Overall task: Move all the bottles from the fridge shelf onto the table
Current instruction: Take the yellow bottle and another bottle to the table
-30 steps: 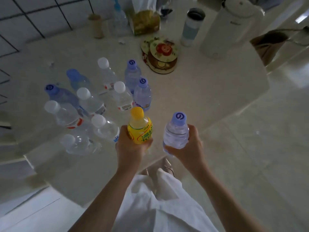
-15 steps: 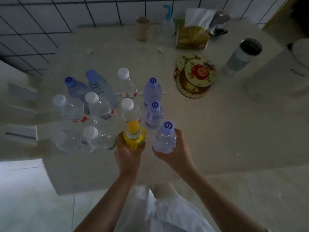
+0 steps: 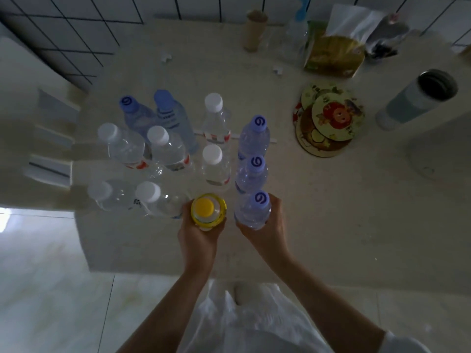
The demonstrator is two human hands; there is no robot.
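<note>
Bottles (image 3: 251, 211): blue swirl-marked caps

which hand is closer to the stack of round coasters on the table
Right. The right hand, gripping a blue-capped bottle, sits below-left of the coasters; the left hand, holding the yellow bottle, is further left.

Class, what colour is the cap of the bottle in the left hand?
Yellow, seen in the head view: the cap of the bottle in the left hand.

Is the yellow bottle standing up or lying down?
Standing up. The yellow bottle shows its cap from straight above, with the left hand gripping its side. Whether its base touches the table cannot be told.
</note>
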